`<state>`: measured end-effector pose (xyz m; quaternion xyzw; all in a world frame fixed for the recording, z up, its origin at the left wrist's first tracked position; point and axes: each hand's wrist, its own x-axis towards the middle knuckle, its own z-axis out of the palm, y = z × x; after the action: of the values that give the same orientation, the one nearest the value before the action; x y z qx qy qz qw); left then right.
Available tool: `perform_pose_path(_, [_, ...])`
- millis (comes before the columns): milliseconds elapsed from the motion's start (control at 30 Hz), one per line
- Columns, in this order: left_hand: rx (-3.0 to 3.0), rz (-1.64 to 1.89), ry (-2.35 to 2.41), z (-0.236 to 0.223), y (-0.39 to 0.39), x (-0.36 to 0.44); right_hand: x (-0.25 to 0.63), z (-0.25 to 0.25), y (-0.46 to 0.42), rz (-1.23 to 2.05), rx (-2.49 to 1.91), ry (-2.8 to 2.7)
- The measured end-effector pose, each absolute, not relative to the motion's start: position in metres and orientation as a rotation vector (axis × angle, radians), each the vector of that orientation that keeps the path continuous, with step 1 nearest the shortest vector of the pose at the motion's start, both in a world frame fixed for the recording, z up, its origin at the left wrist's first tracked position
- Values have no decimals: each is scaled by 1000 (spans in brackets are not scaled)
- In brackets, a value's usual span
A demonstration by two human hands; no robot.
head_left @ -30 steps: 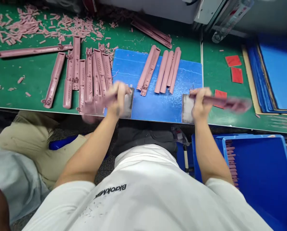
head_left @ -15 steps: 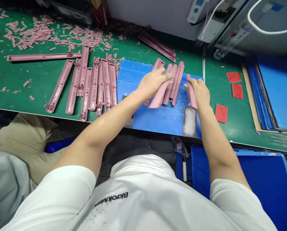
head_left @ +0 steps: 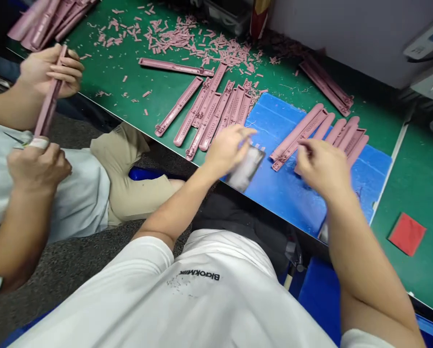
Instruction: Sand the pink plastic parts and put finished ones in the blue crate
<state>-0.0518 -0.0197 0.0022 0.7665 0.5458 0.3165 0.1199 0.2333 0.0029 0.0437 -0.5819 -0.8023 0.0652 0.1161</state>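
Green bench (head_left: 415,193), pink strips (head_left: 216,113), blue mat (head_left: 289,203), co-worker (head_left: 57,193) alongside

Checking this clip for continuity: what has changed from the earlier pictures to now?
The view has swung left, bringing in a co-worker's hand gripping a long pink moulded strip. The person's left hand has moved off the strips to a grey rectangular block; the right hand shows no strip now, hanging above the pink strips on the blue mat. Those strips remain grouped side by side.
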Motion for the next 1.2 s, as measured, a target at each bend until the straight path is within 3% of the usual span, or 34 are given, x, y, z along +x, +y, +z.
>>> perform_pose_path(133, [1936,719,2104,-2,1,-94,100,43,38,387,-1812,-2562])
perform_pose_path(300, [1857,338,2113,3,27,-90,43,24,77,491,-1964,-2476])
perform_pose_path(433, [1746,739,2055,-7,25,-104,72,17,74,522,-1862,-2141])
perform_pose_path(600, [1345,1526,1369,-19,-1,-96,153,8,7,484,-1522,-1674])
perform_pose_path(900, [1038,1740,778,-5,-61,-21,304,6,-130,47,-1519,-1078])
perform_pose_path(1200, [1245,1766,856,-44,-42,1,317,-36,-139,-10,-1630,-1219])
